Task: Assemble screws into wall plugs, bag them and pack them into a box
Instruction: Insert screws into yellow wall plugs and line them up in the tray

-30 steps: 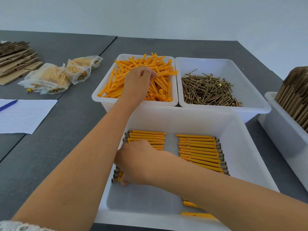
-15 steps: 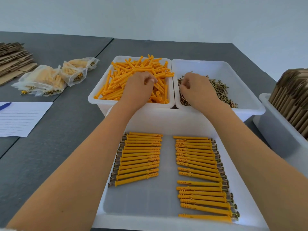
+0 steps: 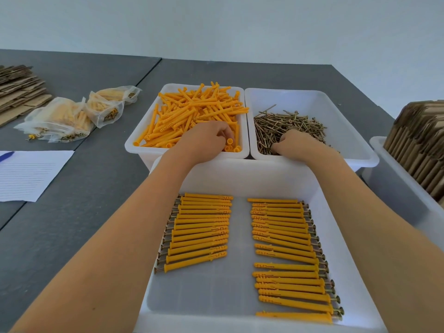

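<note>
Two hands in two bins right now, so I'm mid-pick on both sides. Left-hand fingers are curled down into the loose orange wall plugs, seemingly pinching one, though I can't tell whether one is actually gripped since the tips are buried. My right hand is knuckles-up in the screws, fingers clenched under; can't tell if a screw is caught there either.

How I'd do this bit well: take exactly one plug by its open collar end and one screw by the head, so the point lines up with the hole as soon as both hands come back toward me. Grabbing from the near edge of each pile, right under the fingers, avoids dragging a tangle out. Screws snag each other, so I'd lift slowly and shake off extras.

Finished pieces sit in the near tray, below my wrists: a left row and a right row of plugs with screw heads poking out. Filled bags lie off past my left forearm on the surface.

Versus half a second back: both hands have slid to the near ends of their bins, the right one lower and closer to the rim. Tray rows look unchanged.
</note>
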